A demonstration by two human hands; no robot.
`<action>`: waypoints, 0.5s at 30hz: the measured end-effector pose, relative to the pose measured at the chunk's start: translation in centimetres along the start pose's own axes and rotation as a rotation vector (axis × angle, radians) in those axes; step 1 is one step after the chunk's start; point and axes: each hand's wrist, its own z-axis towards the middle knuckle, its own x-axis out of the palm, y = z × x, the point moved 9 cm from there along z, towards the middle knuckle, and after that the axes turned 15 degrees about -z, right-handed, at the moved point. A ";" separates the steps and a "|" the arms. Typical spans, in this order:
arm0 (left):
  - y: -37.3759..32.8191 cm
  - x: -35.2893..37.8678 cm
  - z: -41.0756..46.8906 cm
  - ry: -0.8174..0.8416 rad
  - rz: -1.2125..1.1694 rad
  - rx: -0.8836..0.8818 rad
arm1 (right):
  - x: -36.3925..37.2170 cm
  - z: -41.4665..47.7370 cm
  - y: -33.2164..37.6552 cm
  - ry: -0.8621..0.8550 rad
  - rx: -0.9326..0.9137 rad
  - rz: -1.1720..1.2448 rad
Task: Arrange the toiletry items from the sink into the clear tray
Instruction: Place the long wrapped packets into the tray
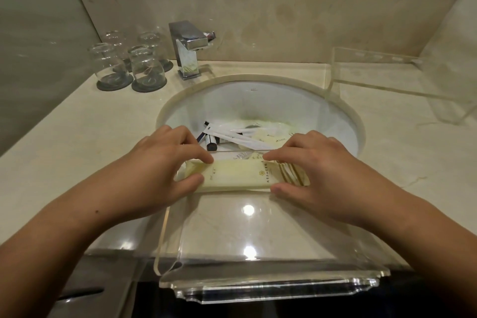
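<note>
Head view: left hand [165, 162], right hand [317, 170] pinch packet [237, 175] along far tray [271, 289] edge.

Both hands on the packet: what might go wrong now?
The clear acrylic tray seems to overhang the beige counter edge; pressing may tip it. The pale yellow flat packet, held by left hand and right hand at the tray's far end, might slip into the white sink.

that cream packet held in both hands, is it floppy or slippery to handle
Probably light and fairly stiff: the cream packet spans straight between the left hand and right hand, which pinch its ends, with no visible sag. Its wrapper looks smooth, so it may slide on the glossy clear tray. Flat-sided, it seems unlikely to roll.
</note>
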 end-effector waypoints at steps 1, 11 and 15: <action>0.0 0.1 0.0 0.003 0.004 0.004 | 0.0 0.0 0.0 -0.003 -0.004 -0.006; -2.7 1.1 1.5 0.007 -0.091 0.128 | -0.4 1.1 1.1 -0.035 -0.035 -0.002; -2.2 1.5 1.5 0.001 -0.113 0.116 | -0.3 1.6 1.4 -0.031 -0.057 0.035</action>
